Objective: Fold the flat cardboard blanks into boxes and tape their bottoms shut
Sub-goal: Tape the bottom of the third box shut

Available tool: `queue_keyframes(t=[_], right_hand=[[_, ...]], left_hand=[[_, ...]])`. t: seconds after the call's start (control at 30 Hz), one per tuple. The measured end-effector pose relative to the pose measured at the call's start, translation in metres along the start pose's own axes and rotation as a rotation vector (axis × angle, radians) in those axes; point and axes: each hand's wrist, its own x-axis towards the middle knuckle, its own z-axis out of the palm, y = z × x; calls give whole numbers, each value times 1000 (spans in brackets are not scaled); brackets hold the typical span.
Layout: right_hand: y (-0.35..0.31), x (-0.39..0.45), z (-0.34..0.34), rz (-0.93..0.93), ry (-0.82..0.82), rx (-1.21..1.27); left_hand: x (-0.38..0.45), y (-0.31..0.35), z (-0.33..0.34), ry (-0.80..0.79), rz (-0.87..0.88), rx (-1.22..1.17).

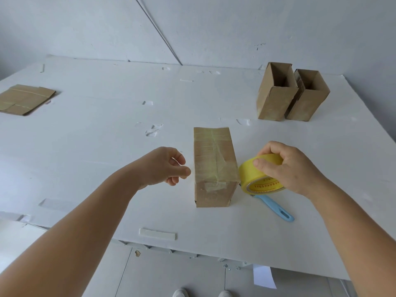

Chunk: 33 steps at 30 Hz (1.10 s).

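Note:
A folded cardboard box (213,166) stands upside down in the middle of the white table (107,146), its bottom flaps facing up and covered with clear tape. My left hand (166,167) hovers just left of the box, fingers loosely curled around nothing, not touching it. My right hand (287,166) grips a yellow tape roll (260,174) right beside the box's right near corner. A stack of flat cardboard blanks (24,99) lies at the far left.
Two finished boxes (276,92) (308,96) stand open-side up at the back right. A light blue cutter handle (276,207) lies under the tape roll. Strips of old tape (157,233) stick to the table. The near table edge runs below my arms.

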Motion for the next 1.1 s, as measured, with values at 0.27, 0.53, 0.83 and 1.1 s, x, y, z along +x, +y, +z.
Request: queue_keyframes(t=[0.27, 0.53, 0.83, 1.1], right_hand=[[5, 3, 13, 12, -34, 108], [2, 2, 14, 6, -11, 66], [-3, 1, 19, 19, 6, 46], [-9, 0, 19, 56, -4, -7]], left_hand=[[8, -8, 9, -125, 15, -126], [8, -22, 14, -51, -41, -41], [-48, -16, 74, 301, 334, -39], [-42, -25, 88, 214, 338, 135]])
